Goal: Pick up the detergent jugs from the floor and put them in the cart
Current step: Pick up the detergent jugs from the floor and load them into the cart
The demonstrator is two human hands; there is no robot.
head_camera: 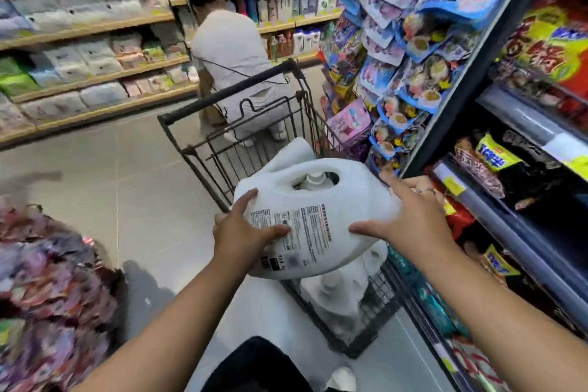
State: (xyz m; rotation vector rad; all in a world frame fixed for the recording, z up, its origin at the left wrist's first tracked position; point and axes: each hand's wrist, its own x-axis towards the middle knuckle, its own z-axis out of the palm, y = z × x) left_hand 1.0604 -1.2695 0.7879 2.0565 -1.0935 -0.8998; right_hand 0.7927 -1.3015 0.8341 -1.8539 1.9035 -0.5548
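A large white detergent jug (321, 197) lies on its side above the black wire cart (227, 93), label facing me and handle hole up. My left hand (243, 231) grips its left end, thumb across the label. My right hand (409, 216) holds the right end, fingers spread over the jug and thumb on its front. Below it, more white jugs (332, 291) lie inside the cart, and another white jug (297, 149) shows behind the held one. No jug is visible on the floor.
A crouching person in white (235, 51) is just beyond the cart's far end. Shelves of packs (79, 51) line the left aisle. Hanging snack bags (397, 51) and a dark shelf unit (525, 169) crowd the right. A heap of packets (47, 280) sits at lower left.
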